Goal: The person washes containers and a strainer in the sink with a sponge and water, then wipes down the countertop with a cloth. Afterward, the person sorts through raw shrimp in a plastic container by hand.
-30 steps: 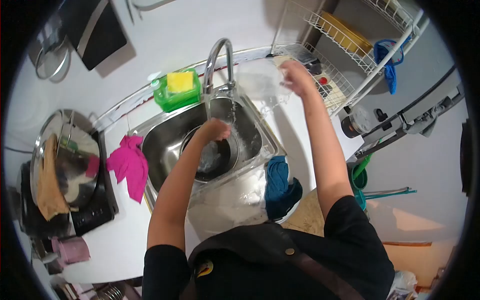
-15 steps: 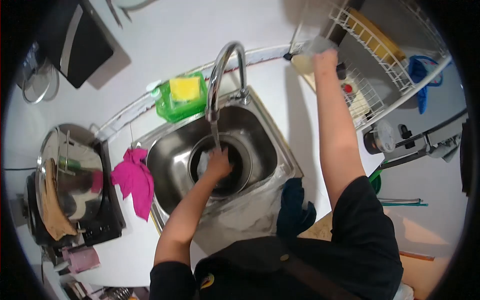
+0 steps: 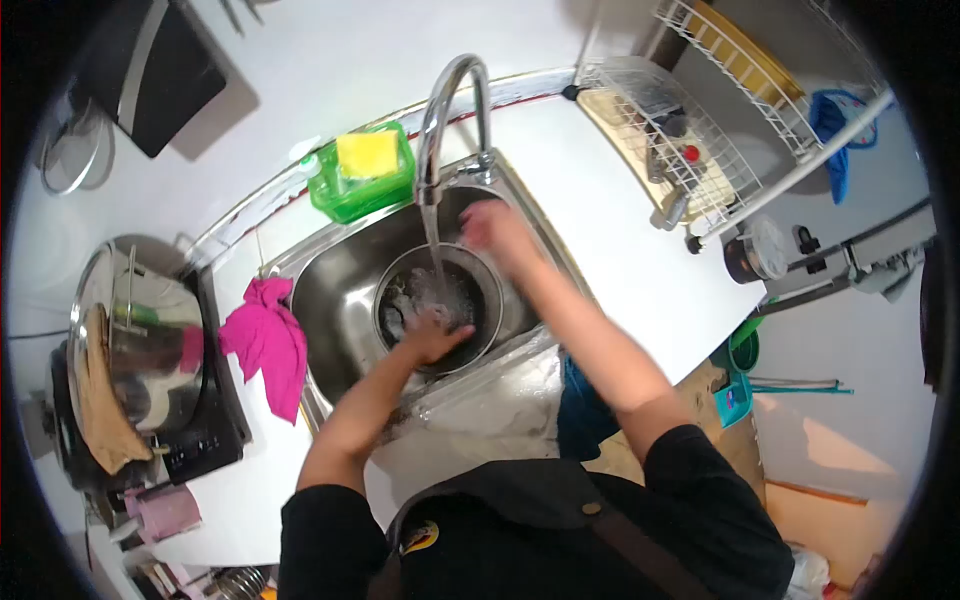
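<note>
A round metal bowl stands in the steel sink, dark inside, with water and something pale or clear in it that I cannot make out. A stream from the chrome faucet runs into it. My left hand is at the bowl's near side, thumb apart, fingers reaching into the splashing water; no held thing shows. Above the bowl's far right rim, my right hand is smeared by motion, and its fingers cannot be made out.
A yellow sponge rests on a green container behind the sink. Left of it lies a pink cloth, beside a large lidded pot. A white wire rack with dishes and utensils stands at right. A dark cloth hangs at the counter's front.
My right hand has come from the rack at right back to the sink, leaving a clear container at the rack. My left hand has shifted slightly toward me within the bowl, its thumb now spread.
</note>
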Available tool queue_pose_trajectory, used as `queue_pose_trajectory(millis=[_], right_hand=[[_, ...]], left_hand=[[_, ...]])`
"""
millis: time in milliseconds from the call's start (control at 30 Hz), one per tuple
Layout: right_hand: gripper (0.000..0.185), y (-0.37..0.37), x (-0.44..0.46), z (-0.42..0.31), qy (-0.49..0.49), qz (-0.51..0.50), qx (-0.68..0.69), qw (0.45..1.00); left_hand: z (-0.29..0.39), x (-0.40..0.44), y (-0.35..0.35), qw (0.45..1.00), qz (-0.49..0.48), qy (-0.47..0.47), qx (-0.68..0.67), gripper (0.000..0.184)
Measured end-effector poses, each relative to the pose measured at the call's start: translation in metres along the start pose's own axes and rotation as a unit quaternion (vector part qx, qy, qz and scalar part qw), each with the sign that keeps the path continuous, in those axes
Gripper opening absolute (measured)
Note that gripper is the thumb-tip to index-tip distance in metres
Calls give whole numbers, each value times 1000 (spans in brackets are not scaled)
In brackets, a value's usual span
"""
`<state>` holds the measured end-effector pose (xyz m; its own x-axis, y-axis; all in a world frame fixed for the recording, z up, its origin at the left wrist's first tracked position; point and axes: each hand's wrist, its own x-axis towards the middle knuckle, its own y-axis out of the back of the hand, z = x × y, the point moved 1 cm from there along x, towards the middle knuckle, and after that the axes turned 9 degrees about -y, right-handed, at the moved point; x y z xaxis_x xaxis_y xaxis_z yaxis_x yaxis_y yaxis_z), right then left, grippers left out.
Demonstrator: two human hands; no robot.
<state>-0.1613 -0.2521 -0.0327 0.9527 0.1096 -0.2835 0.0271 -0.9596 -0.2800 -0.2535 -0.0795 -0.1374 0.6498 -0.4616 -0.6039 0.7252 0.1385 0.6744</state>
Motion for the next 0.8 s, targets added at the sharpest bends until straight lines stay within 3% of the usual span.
queue_pose_trajectory(millis=[33,67,100,133,233,300,367,433,467,567,633,667,700,733,767,800], right_hand=[[27,-16,-3,21,-50,-54,-45,996],[29,-38,-18,25,-120,-84,35,989],[32,-53,-19,31,-178,-90,5,980],[36,-65,-16,45,-194,-84,21,977],[40,-80,-11,40,-164,-96,-140,972],[42,-85,-17,22,-44,-63,-245,966],[42,-89,-24,4,58,18,-321,945],[41,-92,-34,-5,131,138,-360,913],[34,-92,-38,-8,92,121,-418,896],[34,-94,-67,20,285,95,-394,869],[37,-86,-59,43,343,186,-567,725],[40,-83,-55,54,364,224,-640,638],[39,-78,-38,45,352,283,-652,609],[42,-70,-61,-10,226,151,-639,720],[41,-51,-34,-11,203,97,-620,751],[43,-49,-23,-16,43,148,-403,902]], left_hand=[[8,13,-8,998,41,-55,-19,90],[10,31,-27,990,79,-109,-40,91],[13,41,-36,978,116,-162,-61,93],[13,37,-29,981,71,-182,-3,87],[30,0,-4,972,100,-210,-23,71],[27,-8,-4,984,70,-162,12,58],[18,6,6,977,110,-179,23,48],[2,12,23,937,218,-269,-49,42],[-2,9,31,910,263,-307,-96,40],[-12,10,71,829,353,-330,-282,33],[-14,15,75,719,273,-303,-563,28],[5,-8,89,795,309,-337,-399,27],[25,-31,104,833,357,-356,-227,26],[45,-53,115,870,296,-326,-222,25],[54,-52,113,840,329,-358,-243,24],[64,-62,117,853,330,-313,-256,23]])
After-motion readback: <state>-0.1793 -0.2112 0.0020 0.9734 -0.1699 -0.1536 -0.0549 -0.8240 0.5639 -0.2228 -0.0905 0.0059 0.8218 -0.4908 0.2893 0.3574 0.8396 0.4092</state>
